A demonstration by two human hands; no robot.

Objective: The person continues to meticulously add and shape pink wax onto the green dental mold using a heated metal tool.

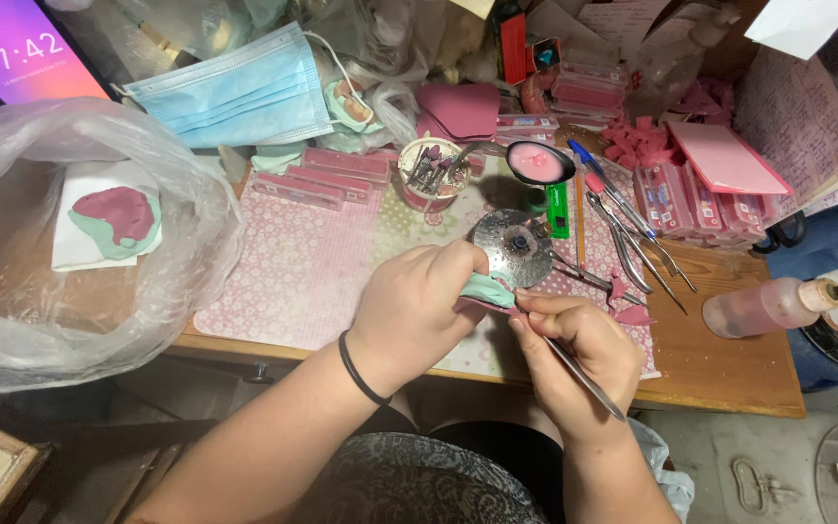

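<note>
Right hand [574,342] grips metal carving tool [584,380], left hand [419,306] clasps green dental cast [489,286] at desk [720,374] front edge; wax trimming underway, wants steady strokes.

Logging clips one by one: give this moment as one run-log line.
left hand: holds green cast | right hand: holds metal tool, tip at cast | above: burner | surface: pink mat

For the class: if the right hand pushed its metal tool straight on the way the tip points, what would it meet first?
The right hand would likely meet the green cast held by the left hand; the metal tool already seems to be at it.
</note>
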